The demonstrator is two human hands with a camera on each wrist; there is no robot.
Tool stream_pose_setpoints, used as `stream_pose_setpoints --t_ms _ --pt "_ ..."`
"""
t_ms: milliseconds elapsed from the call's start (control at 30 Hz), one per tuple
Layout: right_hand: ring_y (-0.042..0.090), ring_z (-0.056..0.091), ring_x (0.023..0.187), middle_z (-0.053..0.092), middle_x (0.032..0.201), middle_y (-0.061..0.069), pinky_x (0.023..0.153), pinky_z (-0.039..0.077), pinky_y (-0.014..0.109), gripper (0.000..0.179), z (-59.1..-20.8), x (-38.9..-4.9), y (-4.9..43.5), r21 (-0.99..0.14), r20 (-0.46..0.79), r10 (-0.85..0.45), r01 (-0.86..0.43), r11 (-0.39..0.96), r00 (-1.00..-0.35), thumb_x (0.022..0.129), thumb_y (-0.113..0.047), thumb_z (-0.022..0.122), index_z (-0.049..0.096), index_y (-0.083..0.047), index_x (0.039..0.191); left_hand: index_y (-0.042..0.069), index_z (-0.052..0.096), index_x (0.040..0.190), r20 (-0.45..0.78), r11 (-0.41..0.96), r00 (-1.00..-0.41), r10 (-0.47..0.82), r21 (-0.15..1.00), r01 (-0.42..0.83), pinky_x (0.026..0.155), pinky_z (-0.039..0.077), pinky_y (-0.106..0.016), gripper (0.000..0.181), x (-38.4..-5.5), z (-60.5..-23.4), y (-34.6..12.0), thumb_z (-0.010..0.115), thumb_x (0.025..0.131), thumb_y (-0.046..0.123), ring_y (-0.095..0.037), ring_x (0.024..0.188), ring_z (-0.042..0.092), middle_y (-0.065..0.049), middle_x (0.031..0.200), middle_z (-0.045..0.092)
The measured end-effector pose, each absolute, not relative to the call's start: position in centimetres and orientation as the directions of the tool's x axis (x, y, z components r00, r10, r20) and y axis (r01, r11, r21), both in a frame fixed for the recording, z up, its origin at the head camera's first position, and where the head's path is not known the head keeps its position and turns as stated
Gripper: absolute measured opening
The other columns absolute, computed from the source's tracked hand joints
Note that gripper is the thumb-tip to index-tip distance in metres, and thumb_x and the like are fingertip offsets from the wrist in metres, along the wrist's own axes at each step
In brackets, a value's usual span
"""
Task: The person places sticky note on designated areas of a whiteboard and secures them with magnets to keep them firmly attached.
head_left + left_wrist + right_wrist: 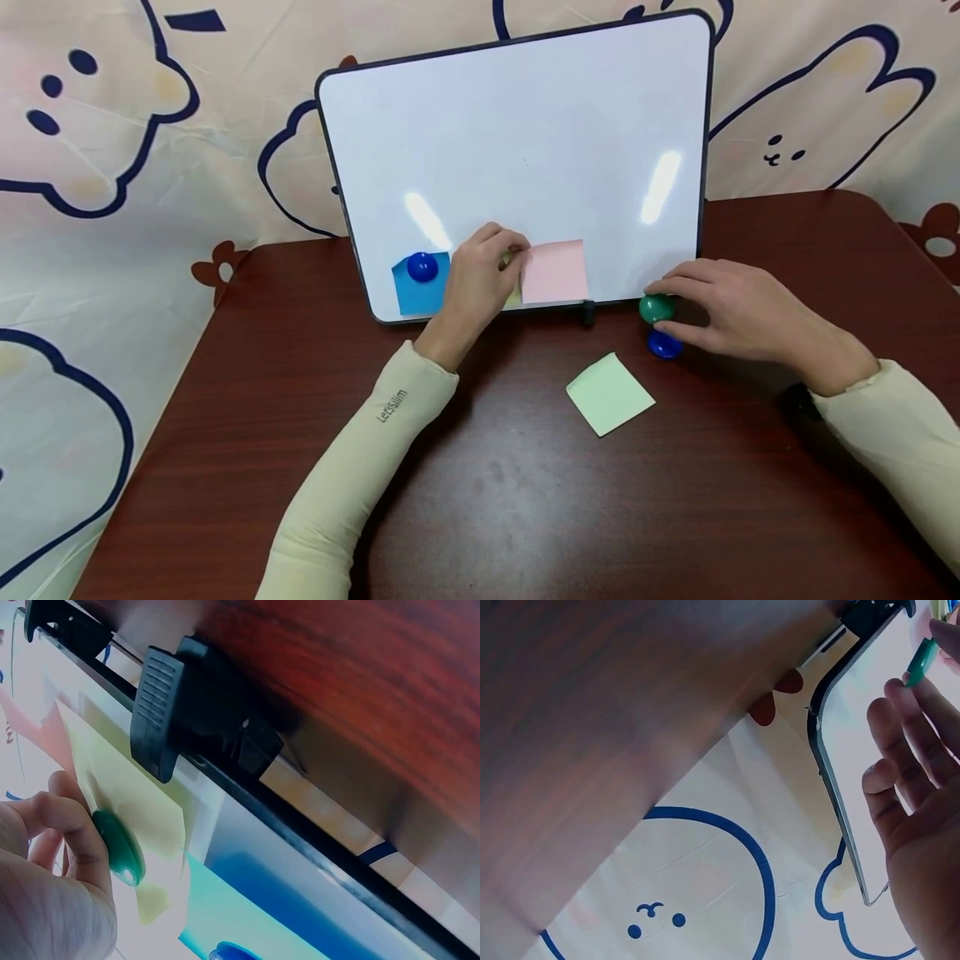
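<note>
My left hand [483, 271] is at the lower part of the whiteboard [517, 142], pinching the left edge of a pink sticky note [555, 272] that lies against the board. Beside its fingers, a green round magnet [118, 847] sits on a yellow sticky note [131, 776], mostly hidden by the hand in the head view. Further left, a blue magnet [422, 267] is on a blue sticky note [422, 296]. Between thumb and fingertips, my right hand [750, 312] holds another green magnet [657, 308] near the board's lower right. Just below it lies a blue magnet [664, 344] on the table.
A pale green sticky note [611, 395] lies on the dark wooden table [480, 500] in front of the board. Black clips [202, 712] grip the board's bottom edge. Behind stands a cloth backdrop [82, 167] with cartoon drawings.
</note>
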State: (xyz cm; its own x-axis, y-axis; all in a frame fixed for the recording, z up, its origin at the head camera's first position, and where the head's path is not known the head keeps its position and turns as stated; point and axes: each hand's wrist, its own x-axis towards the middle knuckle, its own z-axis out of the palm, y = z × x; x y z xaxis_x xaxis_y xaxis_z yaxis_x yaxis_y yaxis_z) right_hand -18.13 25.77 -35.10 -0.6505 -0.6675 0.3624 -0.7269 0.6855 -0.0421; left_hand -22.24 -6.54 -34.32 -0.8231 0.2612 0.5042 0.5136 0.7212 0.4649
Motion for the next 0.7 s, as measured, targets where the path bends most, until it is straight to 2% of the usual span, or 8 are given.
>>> stream_pose_setpoints --t_ms 300,700 --pt "0.016 0.064 0.09 0.071 0.106 0.001 0.074 0.058 0.041 0.053 -34.55 -18.27 25.97 -0.035 0.415 -0.667 -0.744 0.668 -0.618 0.069 -0.027 0.088 0.072 -0.015 0.117 0.007 0.075 0.102 0.515 0.707 -0.815 0.267 0.47 0.529 0.076 0.058 -0.028 0.012 -22.36 -34.23 -6.73 0.069 0.093 0.013 -0.02 0.085 0.065 -0.009 0.103 0.069" --pt "0.015 0.063 0.091 0.07 0.108 0.002 0.074 0.056 0.038 0.052 -34.59 -18.99 25.92 -0.037 0.449 -0.649 -0.739 0.673 -0.614 0.069 -0.026 0.089 0.071 -0.014 0.116 0.009 0.075 0.103 0.491 0.717 -0.832 0.259 0.479 0.506 0.076 0.058 -0.028 0.013 -22.18 -34.16 -6.79 0.069 0.094 0.014 -0.019 0.084 0.064 -0.008 0.104 0.071"
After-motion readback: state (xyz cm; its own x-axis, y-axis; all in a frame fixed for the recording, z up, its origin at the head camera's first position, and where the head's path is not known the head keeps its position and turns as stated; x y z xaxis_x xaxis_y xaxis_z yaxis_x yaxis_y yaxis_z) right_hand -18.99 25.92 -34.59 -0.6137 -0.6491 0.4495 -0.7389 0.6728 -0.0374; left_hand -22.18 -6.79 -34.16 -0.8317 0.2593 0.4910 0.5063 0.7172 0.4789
